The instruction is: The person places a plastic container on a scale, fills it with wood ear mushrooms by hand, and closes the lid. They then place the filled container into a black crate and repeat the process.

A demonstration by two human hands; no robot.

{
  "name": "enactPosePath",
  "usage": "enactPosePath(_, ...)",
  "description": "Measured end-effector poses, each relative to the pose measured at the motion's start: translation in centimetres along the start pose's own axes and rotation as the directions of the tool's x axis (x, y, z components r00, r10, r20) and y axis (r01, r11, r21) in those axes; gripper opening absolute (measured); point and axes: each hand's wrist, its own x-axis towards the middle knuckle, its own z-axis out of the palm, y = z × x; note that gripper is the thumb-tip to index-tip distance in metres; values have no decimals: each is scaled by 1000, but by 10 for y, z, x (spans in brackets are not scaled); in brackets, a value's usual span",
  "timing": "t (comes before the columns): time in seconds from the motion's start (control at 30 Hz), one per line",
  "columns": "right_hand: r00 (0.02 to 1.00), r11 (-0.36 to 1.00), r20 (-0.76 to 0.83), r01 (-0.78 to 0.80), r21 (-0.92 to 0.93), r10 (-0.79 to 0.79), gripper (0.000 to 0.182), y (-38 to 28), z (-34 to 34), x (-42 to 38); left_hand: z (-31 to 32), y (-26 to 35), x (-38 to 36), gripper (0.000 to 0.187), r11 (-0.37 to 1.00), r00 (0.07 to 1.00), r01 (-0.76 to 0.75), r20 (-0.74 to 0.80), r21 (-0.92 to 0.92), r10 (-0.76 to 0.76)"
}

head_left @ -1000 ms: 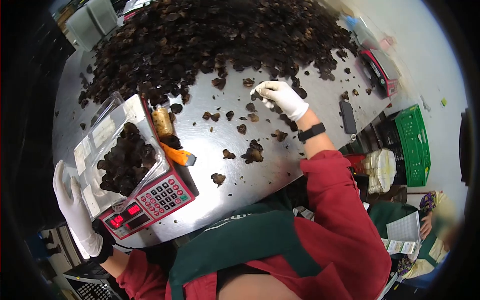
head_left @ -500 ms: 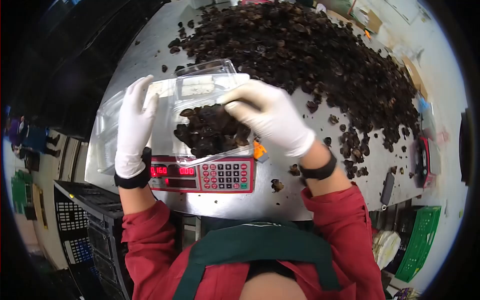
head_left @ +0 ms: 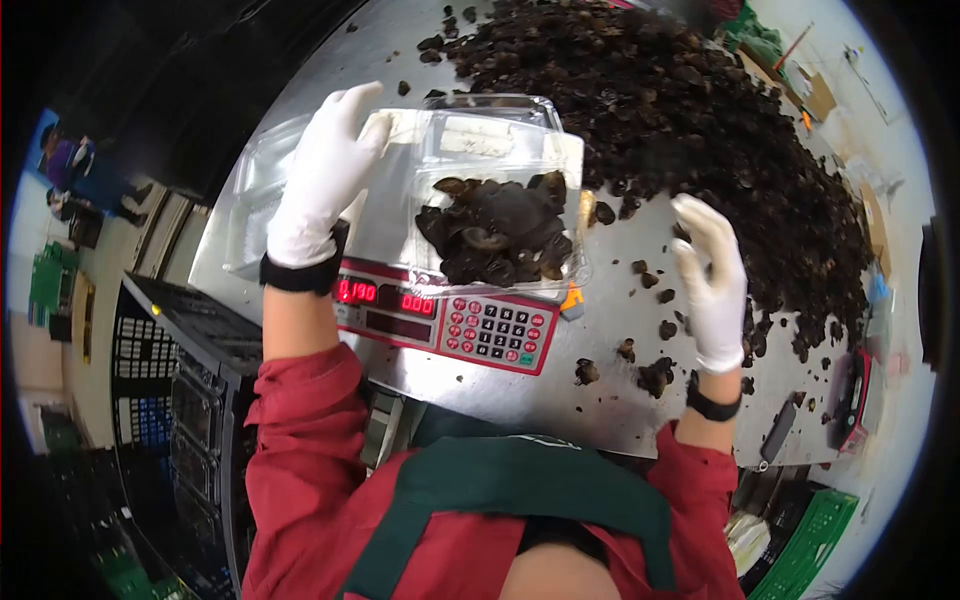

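My left hand (head_left: 328, 178), in a white glove, is raised at the left side of the scale with its fingers apart and nothing in them. Beside it a clear plastic tray (head_left: 418, 268) sits on the platform of a red digital scale (head_left: 497, 330). Dark brown, mushroom-like pieces (head_left: 500, 228) fill the tray in a mound. The scale's red display (head_left: 357, 291) reads about 0.190. My right hand (head_left: 714, 285), also gloved, hovers over the table to the right of the scale, between tray and heap. Its thumb and fingers are parted, holding nothing visible.
A large heap of the same dark pieces (head_left: 700, 110) covers the back and right of the metal table (head_left: 610, 420). Clear plastic containers (head_left: 252, 215) lie at the left. A second red device (head_left: 855, 400) stands at the right edge. Black crates (head_left: 195, 400) are stacked lower left.
My right hand has left the tray and moved right, opening. The display rose from 0.160 to about 0.190. The view has shifted, so scale and tray appear further right.
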Motion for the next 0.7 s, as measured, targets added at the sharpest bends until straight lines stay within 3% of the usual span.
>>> enactPosePath(0.07,983,983,24,-183,16,183,27,13,-13,-28,8,-6,7,39,998,999,-29,-30,62,31)
enactPosePath(0.13,970,972,62,-237,-2,236,26,26,-19,-51,15,-1,15,41,991,989,91,105,96,-100)
enactPosePath(0.2,923,915,110,-382,132,369,25,22,-16,-65,26,0,23,48,987,985,81,140,141,-101)
enactPosePath(0.27,947,943,113,-313,118,300,24,17,-10,-68,42,-2,32,58,939,969,84,194,334,-155)
enactPosePath(0.3,948,944,137,-305,123,288,24,15,-8,-69,45,-3,38,64,952,927,164,291,257,-238)
enactPosePath(0.4,963,966,163,-236,109,217,27,14,-3,-66,58,-7,42,67,973,891,129,408,194,-199)
enactPosePath(0.47,976,982,187,-137,127,112,29,13,1,-61,59,-8,34,69,977,904,143,381,159,-194)
enactPosePath(0.53,979,981,176,-131,140,106,30,12,4,-55,54,-5,24,69,964,979,200,83,-173,-188)
enactPosePath(0.57,977,976,187,-136,170,104,30,10,5,-51,52,-8,17,64,963,995,95,-7,-252,-100)
enactPosePath(0.6,975,970,196,-143,199,103,31,8,6,-48,42,4,4,57,906,997,65,-5,-417,-74)
enactPosePath(0.67,966,945,213,-201,260,147,36,5,12,-41,16,39,-30,54,902,998,-60,-24,-427,55)
enactPosePath(0.7,951,893,245,-268,361,186,39,4,16,-37,6,48,-50,55,881,1000,-25,-5,-473,26)
